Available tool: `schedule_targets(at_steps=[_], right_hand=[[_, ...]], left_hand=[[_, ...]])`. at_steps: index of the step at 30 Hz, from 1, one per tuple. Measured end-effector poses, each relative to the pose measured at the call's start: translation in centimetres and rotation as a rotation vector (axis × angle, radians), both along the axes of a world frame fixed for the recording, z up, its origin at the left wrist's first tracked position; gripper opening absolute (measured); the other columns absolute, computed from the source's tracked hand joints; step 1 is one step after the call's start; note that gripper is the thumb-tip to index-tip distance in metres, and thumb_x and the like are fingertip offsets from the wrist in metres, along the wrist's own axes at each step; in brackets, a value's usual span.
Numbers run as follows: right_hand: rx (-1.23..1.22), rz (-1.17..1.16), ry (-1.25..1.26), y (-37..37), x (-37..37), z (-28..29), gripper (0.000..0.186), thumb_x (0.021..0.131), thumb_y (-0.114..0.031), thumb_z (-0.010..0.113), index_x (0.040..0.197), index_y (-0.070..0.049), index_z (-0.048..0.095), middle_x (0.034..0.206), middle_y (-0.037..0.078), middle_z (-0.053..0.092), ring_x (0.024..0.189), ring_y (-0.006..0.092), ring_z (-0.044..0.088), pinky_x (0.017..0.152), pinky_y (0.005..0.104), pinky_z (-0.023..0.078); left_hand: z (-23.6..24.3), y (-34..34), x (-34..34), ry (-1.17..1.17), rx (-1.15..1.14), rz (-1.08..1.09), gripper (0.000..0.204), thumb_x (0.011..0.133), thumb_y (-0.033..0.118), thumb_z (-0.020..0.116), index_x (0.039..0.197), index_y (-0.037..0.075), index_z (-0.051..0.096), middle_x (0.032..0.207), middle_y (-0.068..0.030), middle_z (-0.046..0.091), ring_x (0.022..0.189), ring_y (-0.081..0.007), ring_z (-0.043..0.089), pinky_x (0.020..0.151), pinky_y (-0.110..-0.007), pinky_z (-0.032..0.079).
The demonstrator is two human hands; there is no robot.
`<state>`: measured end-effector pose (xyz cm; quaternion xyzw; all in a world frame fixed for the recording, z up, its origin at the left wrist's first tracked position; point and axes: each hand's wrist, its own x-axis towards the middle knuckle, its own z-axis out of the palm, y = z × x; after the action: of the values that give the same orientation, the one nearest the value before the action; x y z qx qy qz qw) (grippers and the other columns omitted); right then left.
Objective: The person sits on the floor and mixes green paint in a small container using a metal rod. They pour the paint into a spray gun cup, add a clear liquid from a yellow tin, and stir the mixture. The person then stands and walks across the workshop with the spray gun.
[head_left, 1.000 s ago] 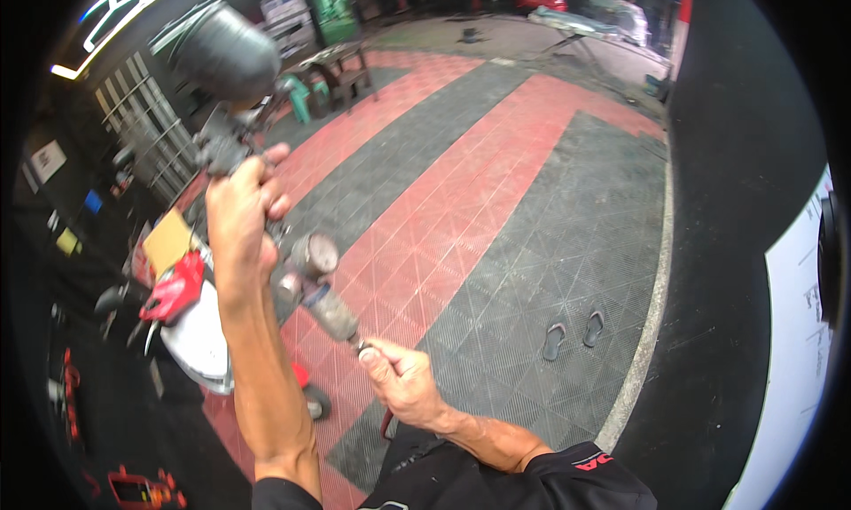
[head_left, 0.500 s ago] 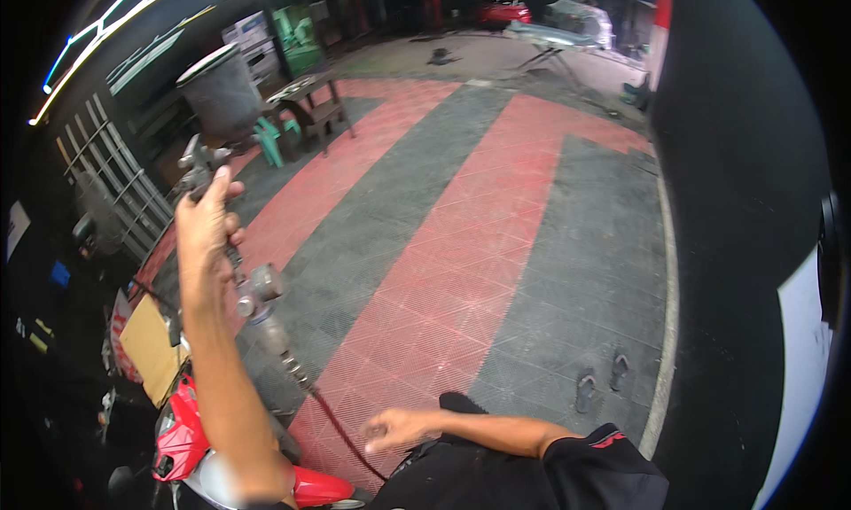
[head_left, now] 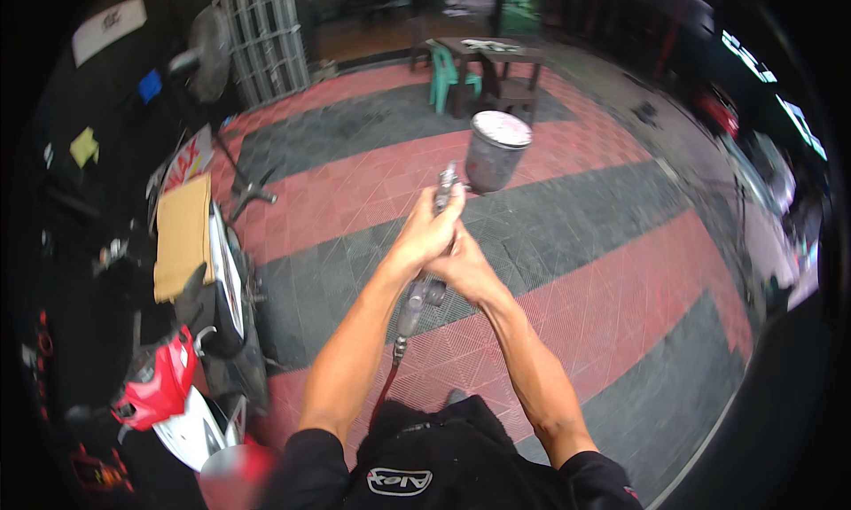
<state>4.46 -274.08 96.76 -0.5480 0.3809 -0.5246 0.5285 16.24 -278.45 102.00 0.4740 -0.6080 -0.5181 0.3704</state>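
Observation:
A spray gun point(head_left: 446, 184) is held out in front of me at chest height, its dark paint cup point(head_left: 494, 160) with a whitish lid standing off to the right of the gun's head. My left hand point(head_left: 425, 235) is wrapped round the gun's grip. Just below and to the right, my right hand point(head_left: 464, 269) is closed against the same grip, its fingers partly hidden behind the left hand. Under both hands hangs a metal air fitting point(head_left: 410, 315), and from it a dark red hose point(head_left: 386, 386) runs down toward my body.
A red and white motorcycle point(head_left: 182, 421) stands close on my left, with a cardboard sheet point(head_left: 183, 235) on it. Beyond are a pedestal fan point(head_left: 210, 54) and a metal grille point(head_left: 263, 40). A dark table point(head_left: 461, 46) and green chair point(head_left: 441, 77) stand ahead on red and black floor tiles point(head_left: 355, 186).
My view has swung to the left. The spray gun has come to the middle, still in my left hand. My right hand has risen from near my waist and taken hold of the gun.

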Motion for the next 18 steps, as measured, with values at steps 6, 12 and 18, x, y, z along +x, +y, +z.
schedule_targets(at_steps=[6,12,18], right_hand=[[-0.243,-0.218,0.305,-22.7,0.3,-1.6,0.027,0.101,-0.003,0.069,0.127,-0.001,0.06,0.102,0.008,0.068,0.09,0.018,0.067,0.076,0.0405,0.057],[0.023,-0.316,0.047,-51.3,0.7,2.7,0.023,0.099,-0.004,0.072,0.121,-0.008,0.07,0.08,-0.003,0.062,0.06,0.0087,0.053,0.05,0.0285,0.041],[0.141,-0.028,0.195,-86.9,-8.5,10.8,0.048,0.107,-0.037,0.074,0.139,-0.003,0.07,0.113,0.007,0.076,0.076,0.0135,0.065,0.064,0.0292,0.052]], left_hand=[[-1.3,-15.2,1.5,-0.161,-0.203,0.159,0.12,0.095,0.082,0.07,0.169,-0.006,0.038,0.17,-0.0373,0.042,0.163,-0.0471,0.04,0.132,-0.057,0.036],[-21.4,-12.9,7.1,-0.118,0.127,0.439,0.081,0.102,0.052,0.08,0.157,-0.003,0.056,0.135,-0.0285,0.075,0.124,-0.0365,0.076,0.103,-0.05,0.059],[-49.3,-3.9,8.9,-0.786,0.841,0.882,0.025,0.1,0.023,0.066,0.117,0.012,0.081,0.116,-0.0157,0.082,0.116,-0.0393,0.078,0.105,-0.065,0.051]])
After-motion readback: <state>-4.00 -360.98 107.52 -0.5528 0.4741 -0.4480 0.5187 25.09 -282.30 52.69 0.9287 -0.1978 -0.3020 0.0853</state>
